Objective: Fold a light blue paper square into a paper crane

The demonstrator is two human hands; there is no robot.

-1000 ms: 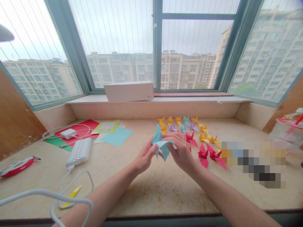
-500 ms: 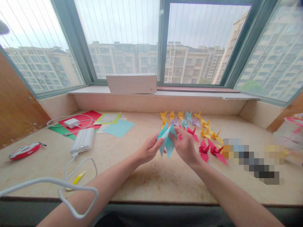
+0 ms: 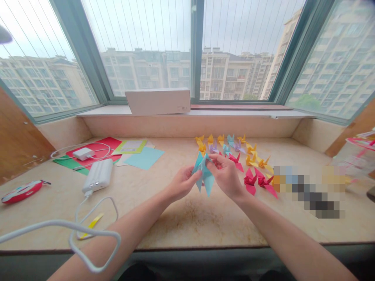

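Between my hands, above the middle of the counter, is a light blue folded origami paper [image 3: 208, 182], two of its points hanging down. My left hand [image 3: 184, 181] pinches its left side, thumb on the front. With thumb and fingers closed, my right hand [image 3: 225, 175] grips the upper right flap near its top edge. Behind and to the right stand several finished paper cranes, among them a yellow crane [image 3: 251, 149], a light blue crane [image 3: 231, 139], a purple crane [image 3: 239, 146] and a red crane [image 3: 250, 182].
To the left lie a light blue sheet [image 3: 145, 157], a red sheet [image 3: 101, 145], a white power bank [image 3: 98, 175], a charger [image 3: 83, 153] and a red-and-white object [image 3: 23, 192]. A white cable [image 3: 52, 223] loops over my left forearm. A white box [image 3: 158, 102] stands on the windowsill.
My right hand's fingers have moved up to the top of the right flap, which is now folded closer in. The whole view has shifted slightly; my left hand keeps its hold.
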